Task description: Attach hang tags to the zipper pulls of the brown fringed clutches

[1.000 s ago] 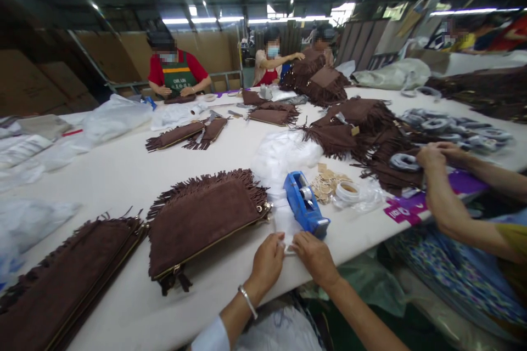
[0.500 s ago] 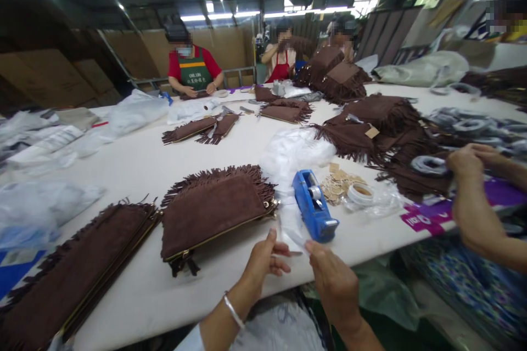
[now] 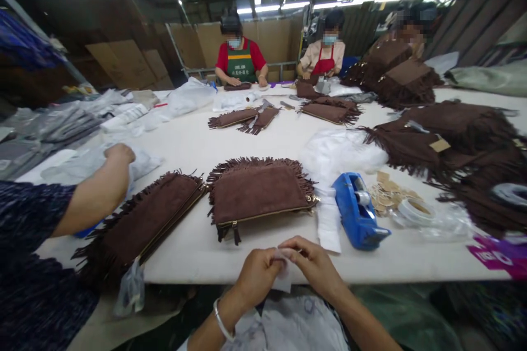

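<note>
Slip [image 3: 284, 281], white and thin, pinched by fingertips of left hand [image 3: 257, 274] and right hand [image 3: 315, 266] over the table [image 3: 197, 252] edge, near the fringed pouch [image 3: 259, 192]. Seemingly being unfolded; further handling demands a delicate two-handed pinch.

i am on a factory floor, in a workshop for bags. i sit at a long white worktable [image 3: 247, 145] shared with others: a worker in a green apron [image 3: 240, 63] and one in a red apron [image 3: 325, 57] sit at the far end. brown fringed suede pouches [image 3: 259, 189] lie all over it, some in a heap [image 3: 453, 131]. clear plastic bags [image 3: 341, 151], a blue tape dispenser [image 3: 358, 211], paper tags [image 3: 387, 194] and a tape roll [image 3: 414, 209] lie among them. flattened cardboard cartons [image 3: 123, 63] lean along the back wall, and strip lights [image 3: 284, 6] hang under a dark, high roof.
</note>
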Action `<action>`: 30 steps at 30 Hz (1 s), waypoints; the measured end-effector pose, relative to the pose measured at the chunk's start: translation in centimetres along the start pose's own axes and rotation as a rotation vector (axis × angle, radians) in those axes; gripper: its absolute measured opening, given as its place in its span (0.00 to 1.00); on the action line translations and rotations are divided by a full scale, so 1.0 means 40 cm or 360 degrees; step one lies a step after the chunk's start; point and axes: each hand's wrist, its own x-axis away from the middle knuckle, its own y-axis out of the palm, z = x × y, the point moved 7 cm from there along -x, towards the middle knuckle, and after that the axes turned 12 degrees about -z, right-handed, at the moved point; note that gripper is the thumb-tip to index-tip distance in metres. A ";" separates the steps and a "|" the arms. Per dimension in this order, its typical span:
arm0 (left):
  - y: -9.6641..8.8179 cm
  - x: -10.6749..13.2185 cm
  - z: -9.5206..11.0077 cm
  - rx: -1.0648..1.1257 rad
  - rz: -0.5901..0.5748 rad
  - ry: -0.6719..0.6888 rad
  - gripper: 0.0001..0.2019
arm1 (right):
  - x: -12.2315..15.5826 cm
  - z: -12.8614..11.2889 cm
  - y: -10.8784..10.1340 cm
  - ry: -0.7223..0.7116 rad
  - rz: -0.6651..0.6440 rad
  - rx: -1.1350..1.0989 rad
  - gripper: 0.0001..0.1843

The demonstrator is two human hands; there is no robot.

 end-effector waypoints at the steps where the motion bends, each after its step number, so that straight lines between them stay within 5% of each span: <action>1: -0.012 0.011 -0.005 0.0056 0.0008 -0.0011 0.07 | -0.018 -0.003 0.014 0.0019 -0.0003 -0.0044 0.10; 7: -0.070 0.069 -0.092 0.0689 0.0186 -0.0143 0.16 | -0.079 0.019 0.091 0.0135 0.0075 -0.0162 0.11; 15: -0.201 0.194 -0.089 -0.0421 0.0598 -0.0030 0.13 | -0.141 0.004 0.225 0.0190 -0.0022 0.0030 0.12; 19: -0.211 0.203 -0.146 0.0424 0.0413 -0.0106 0.15 | -0.160 -0.026 0.276 0.0141 -0.0080 0.0084 0.10; 22: -0.217 0.199 -0.172 0.0816 0.0442 -0.0120 0.16 | -0.179 -0.035 0.286 0.0102 -0.0128 0.0125 0.10; 30: -0.285 0.225 -0.204 0.0485 0.0732 -0.0126 0.13 | -0.253 -0.024 0.252 0.0071 0.0006 0.0380 0.17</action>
